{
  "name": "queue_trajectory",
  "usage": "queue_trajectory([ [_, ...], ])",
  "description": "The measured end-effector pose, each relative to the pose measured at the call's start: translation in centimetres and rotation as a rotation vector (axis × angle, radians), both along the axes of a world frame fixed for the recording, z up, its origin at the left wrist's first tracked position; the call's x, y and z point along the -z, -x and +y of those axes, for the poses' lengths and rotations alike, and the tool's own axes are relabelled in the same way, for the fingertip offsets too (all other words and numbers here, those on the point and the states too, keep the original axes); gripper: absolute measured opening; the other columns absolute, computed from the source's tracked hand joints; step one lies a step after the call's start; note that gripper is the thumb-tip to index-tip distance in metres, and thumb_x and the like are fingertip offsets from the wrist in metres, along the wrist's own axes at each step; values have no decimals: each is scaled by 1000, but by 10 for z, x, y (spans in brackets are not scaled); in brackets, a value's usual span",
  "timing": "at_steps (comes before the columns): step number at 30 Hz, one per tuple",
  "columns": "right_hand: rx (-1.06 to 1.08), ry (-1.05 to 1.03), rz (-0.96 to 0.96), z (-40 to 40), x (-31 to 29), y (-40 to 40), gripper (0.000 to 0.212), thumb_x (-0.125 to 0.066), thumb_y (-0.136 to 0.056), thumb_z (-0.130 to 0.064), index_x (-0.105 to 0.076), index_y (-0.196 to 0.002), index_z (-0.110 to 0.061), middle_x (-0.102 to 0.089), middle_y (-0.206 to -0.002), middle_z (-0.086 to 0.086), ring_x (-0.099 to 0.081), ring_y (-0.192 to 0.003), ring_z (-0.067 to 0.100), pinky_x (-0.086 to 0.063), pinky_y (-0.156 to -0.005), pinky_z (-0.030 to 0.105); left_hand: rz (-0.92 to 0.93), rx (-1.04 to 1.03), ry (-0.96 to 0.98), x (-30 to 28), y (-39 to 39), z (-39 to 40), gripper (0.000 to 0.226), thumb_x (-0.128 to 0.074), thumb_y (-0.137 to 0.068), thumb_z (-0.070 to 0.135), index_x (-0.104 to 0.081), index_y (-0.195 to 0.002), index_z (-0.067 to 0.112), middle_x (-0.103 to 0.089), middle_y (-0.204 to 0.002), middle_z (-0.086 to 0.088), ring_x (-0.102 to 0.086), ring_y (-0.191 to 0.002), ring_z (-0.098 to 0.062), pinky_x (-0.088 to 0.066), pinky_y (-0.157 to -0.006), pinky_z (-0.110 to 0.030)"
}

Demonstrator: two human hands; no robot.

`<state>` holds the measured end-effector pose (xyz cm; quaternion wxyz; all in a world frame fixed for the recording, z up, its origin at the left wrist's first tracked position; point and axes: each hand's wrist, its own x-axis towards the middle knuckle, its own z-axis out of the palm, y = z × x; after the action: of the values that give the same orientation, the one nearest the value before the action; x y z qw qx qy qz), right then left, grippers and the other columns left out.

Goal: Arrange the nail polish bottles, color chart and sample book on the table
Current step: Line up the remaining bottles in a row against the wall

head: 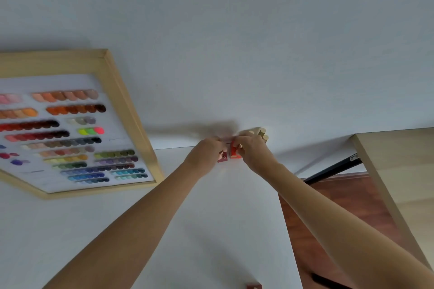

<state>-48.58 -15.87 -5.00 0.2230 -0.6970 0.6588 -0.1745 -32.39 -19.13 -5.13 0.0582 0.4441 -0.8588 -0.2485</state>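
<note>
Both arms reach to the far edge of the white table (pixel 211 218), by the wall. My left hand (pixel 205 151) is closed around a dark red nail polish bottle (pixel 222 157). Right beside it, my right hand (pixel 250 148) grips a bright red nail polish bottle (pixel 234 153). Behind that hand, several wooden bottle caps (pixel 260 133) stand against the wall. The color chart (pixel 70 134), a wooden frame with rows of colored swatches, leans at the left. Another dark red bottle (pixel 254 286) peeks in at the bottom edge. No sample book is in view.
A light wooden table (pixel 399 171) with a black leg (pixel 333 169) stands to the right, across a gap showing brown floor (pixel 340 218). A plain white wall (pixel 234 42) rises behind the table.
</note>
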Motion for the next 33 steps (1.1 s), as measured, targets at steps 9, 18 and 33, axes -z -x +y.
queue_trajectory([
  [9, -3, 48, 104, -7, 7, 2, 28, -53, -80, 8, -63, -100, -9, -57, -111, 11, -58, -87, 31, -51, -74, 47, 88, -19, 64, 6, 13, -6, 30, -53, -88, 0, -63, -115, 6, -61, -117, -13, -60, -101, -31, -51, -84, -40],
  [18, 239, 323, 1, 36, 18, 19, 55, -74, -72, -1, -51, -121, -13, -52, -116, 10, -50, -102, 26, -52, -83, 38, 275, -396, 29, 36, 6, 22, 60, -80, -71, 16, -46, -120, 12, -56, -119, -8, -63, -91, -25, -53, -77, -31],
  [33, 544, -64, -172, 1, 66, 50, 16, -65, -81, -7, -62, -97, -7, -61, -92, 9, -56, -80, 22, -34, -64, 18, 372, -711, -151, 61, 50, 12, 41, -82, -68, 21, -62, -101, 5, -65, -100, -14, -60, -96, -29, -51, -83, -41],
])
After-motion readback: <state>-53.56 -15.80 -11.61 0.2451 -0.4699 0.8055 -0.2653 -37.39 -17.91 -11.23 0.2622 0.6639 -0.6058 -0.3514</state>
